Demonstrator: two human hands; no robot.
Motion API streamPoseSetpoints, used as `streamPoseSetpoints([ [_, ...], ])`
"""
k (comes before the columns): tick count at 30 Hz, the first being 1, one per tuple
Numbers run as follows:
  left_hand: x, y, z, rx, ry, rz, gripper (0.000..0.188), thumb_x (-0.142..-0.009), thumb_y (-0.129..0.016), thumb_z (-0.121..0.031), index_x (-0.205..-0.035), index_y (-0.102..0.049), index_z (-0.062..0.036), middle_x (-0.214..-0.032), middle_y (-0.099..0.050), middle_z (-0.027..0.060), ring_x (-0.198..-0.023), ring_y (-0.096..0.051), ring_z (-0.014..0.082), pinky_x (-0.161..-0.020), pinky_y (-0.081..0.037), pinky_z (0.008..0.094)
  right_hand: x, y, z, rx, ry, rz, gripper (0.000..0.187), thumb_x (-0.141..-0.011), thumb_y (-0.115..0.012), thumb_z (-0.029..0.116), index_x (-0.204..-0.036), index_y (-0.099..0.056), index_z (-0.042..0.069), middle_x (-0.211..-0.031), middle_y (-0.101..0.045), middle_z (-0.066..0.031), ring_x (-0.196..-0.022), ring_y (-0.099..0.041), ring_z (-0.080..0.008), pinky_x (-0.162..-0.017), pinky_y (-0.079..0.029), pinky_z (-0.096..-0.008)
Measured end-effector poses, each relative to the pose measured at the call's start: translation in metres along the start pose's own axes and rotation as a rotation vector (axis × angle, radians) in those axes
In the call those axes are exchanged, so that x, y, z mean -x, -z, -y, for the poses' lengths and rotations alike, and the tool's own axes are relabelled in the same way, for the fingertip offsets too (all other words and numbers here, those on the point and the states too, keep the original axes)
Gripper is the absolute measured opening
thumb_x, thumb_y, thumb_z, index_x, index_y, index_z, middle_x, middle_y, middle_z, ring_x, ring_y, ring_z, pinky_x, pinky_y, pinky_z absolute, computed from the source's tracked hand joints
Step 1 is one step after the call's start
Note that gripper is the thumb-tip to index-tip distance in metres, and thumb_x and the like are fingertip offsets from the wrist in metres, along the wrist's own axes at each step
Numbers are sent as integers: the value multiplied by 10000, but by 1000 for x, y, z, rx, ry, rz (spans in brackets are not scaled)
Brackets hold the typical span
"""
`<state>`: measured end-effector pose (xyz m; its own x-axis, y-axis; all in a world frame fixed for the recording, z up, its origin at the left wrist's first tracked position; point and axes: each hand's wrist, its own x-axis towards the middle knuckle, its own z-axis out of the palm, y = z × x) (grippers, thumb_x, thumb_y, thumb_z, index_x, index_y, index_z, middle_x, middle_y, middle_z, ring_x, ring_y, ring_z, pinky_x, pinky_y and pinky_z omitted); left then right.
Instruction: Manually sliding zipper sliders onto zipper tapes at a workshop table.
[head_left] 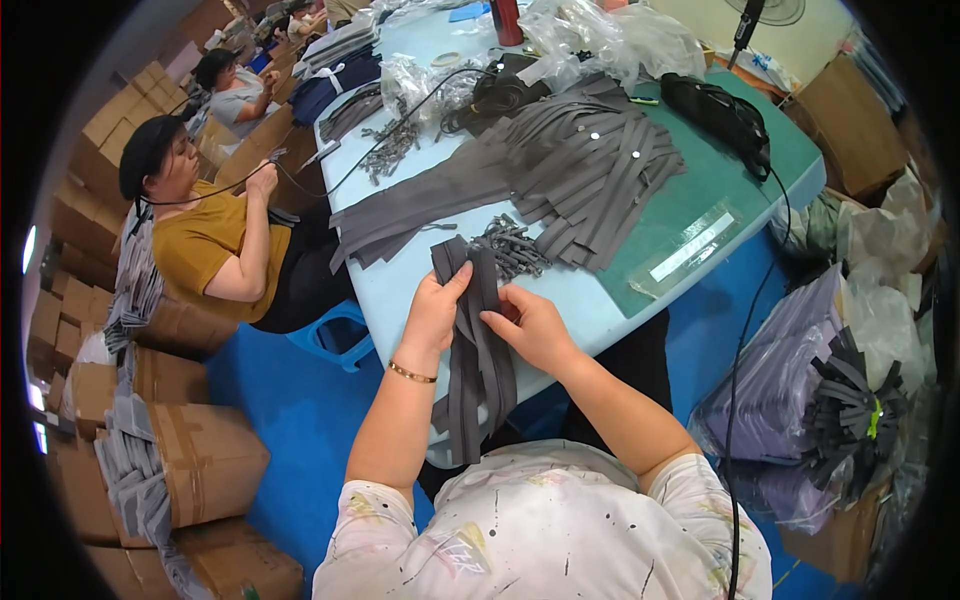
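At the near edge of the pale blue desk [590, 300], the person holds a bundle of grey straps [478, 340] upright between both hands, its lower ends hanging past the desk edge toward the lap. The left hand [435, 305] is closed around the upper left side of the bundle, thumb laid on its face. The right hand [530, 325] pinches the bundle's right edge with fingertips, apparently aligning or counting the strips.

Work appears to be partly advanced. Only this one gathered bundle is in hand, while a large fan of loose grey strips [580, 165] lies spread across the middle of the desk, well apart from the hands, and looks unsorted. A small heap of metal fittings [510, 245] sits just beyond the bundle's top end; whether any are already fixed to the held straps cannot be told. A second scatter of fittings [390, 145] lies farther up the desk.

To the right, on the floor, a bundle of dark strips tied with a yellow-green band [850, 405] rests on clear bags, which suggests finished batches. On that evidence, most of the material remains to be handled.

A co-worker in a mustard top [215, 240] sits at the desk's left side, among cardboard boxes [200, 460].
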<state>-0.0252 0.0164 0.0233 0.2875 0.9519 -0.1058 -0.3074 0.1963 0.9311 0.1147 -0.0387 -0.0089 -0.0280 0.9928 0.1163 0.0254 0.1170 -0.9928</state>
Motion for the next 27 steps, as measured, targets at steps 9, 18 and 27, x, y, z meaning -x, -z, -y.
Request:
streamPoseSetpoints([
  [9,2,7,10,-240,-153,-24,175,-830,-656,-133,-954,-636,-12,-808,-621,-10,-724,-523,64,-662,-433,219,-14,6,9,-38,148,-295,223,-782,-674,120,-973,-601,29,-819,-620,-45,-697,-592,-131,-617,-468,-256],
  [18,12,4,6,-886,-456,77,124,-780,-665,-66,-887,-620,-24,-765,-584,46,-682,-533,140,-629,-433,249,-10,22,5,160,146,-152,123,-797,-647,99,-878,-643,7,-791,-629,-56,-659,-594,-124,-596,-460,-228],
  [27,8,-8,4,-1065,-1015,-14,108,-778,-640,-24,-871,-586,-35,-804,-591,91,-747,-561,243,-673,-462,325,-32,26,-9,-406,-274,-12,162,-833,-627,193,-886,-644,40,-764,-591,23,-684,-514,-51,-584,-398,-203],
])
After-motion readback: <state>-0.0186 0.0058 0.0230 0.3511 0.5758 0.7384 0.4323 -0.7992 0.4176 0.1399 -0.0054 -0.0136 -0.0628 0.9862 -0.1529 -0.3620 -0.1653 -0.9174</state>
